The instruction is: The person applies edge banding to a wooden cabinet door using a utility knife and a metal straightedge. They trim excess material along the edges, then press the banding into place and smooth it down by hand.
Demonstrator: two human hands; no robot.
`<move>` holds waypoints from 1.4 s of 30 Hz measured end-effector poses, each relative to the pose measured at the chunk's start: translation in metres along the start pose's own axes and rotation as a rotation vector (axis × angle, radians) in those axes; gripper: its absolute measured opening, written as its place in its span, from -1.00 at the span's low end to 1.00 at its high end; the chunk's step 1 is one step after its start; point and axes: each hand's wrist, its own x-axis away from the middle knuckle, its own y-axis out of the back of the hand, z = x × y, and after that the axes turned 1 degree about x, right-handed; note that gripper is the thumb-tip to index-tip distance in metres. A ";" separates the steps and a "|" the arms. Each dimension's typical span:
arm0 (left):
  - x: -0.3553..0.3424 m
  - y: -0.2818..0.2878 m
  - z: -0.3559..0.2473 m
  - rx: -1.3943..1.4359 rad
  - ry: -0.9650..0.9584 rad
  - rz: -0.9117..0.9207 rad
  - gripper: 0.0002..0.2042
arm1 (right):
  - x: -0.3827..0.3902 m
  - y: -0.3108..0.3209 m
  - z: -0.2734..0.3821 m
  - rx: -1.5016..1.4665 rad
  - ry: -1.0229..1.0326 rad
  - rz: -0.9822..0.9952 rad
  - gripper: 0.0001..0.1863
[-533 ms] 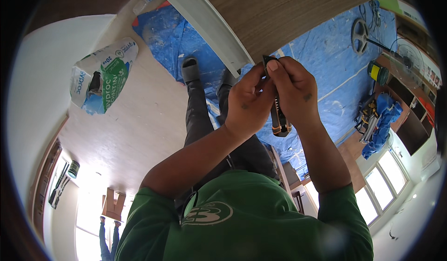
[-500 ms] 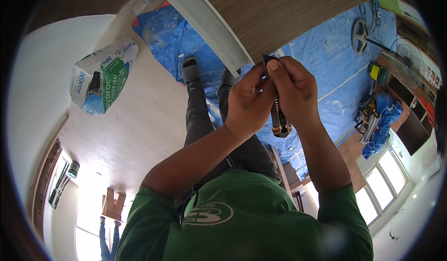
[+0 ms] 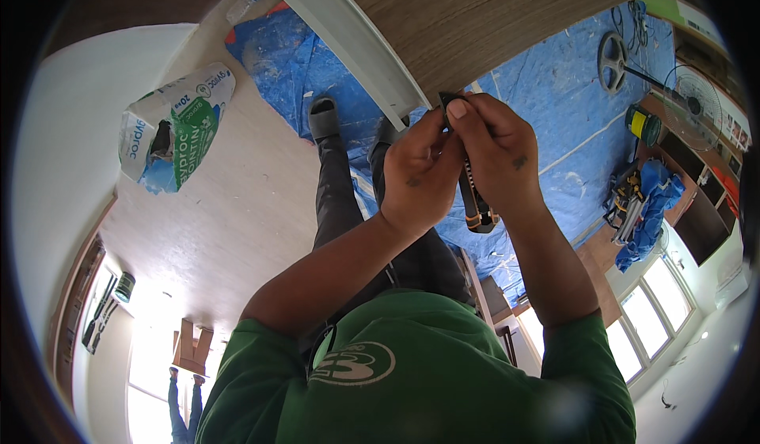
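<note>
Both hands meet in front of me, close to the lower corner of a wood-grain panel [image 3: 475,16]. My right hand [image 3: 507,147] is closed round a black and orange utility knife [image 3: 480,216], its thumb pressed near the dark pointed front end. The knife's handle sticks out below the palm. My left hand [image 3: 423,175] is closed too, with curled fingers against the front part of the knife; its fingertips are partly hidden. A pale metal channel [image 3: 356,44] runs along the panel's left side and ends just beside my left fingers.
Blue sheeting [image 3: 546,135] covers the floor under my feet and to the right. An opened white and green sack [image 3: 190,119] stands at left. A fan [image 3: 693,103], a green tub [image 3: 643,125] and tools [image 3: 625,194] are at right. Another person's legs [image 3: 186,404] show far off at lower left.
The dark front end of the knife has tilted slightly to the left, and both hands have shifted a little with it. The grip looks the same.
</note>
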 end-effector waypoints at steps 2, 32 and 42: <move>0.000 -0.001 -0.001 0.060 0.002 0.006 -0.76 | 0.000 0.000 0.001 0.004 -0.003 -0.009 -0.77; 0.000 0.001 -0.003 0.016 0.009 -0.014 -0.79 | -0.006 0.001 0.002 0.024 0.014 0.052 -0.74; -0.003 -0.002 -0.005 -0.029 0.015 -0.033 -0.86 | -0.008 0.000 0.005 0.013 -0.013 0.030 -0.72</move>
